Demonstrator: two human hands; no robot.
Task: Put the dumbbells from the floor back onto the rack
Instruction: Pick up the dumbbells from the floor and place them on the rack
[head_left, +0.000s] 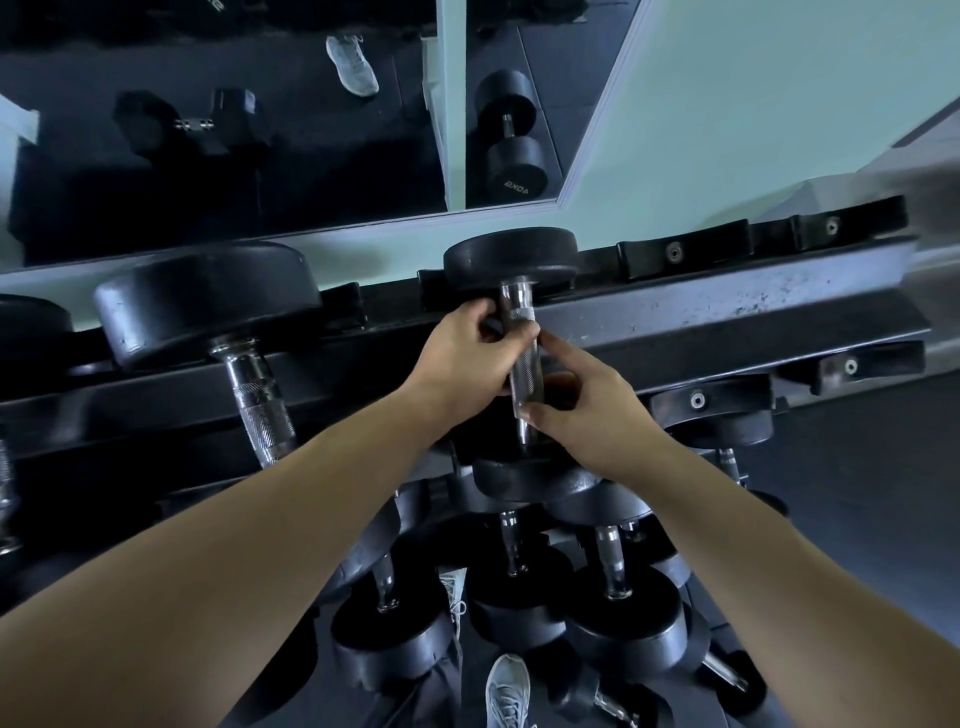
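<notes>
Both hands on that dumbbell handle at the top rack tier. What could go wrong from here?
1. Pinch: the left hand and right hand wrap the handle close to the rack rail, so fingers could get caught as the dumbbell settles.
2. Drop: if it slips, it may land on the lower dumbbells or the shoe below.

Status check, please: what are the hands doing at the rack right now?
Both hands, left and right, on dumbbell handle. Far head on rack top rail. Nothing blocking.
</notes>
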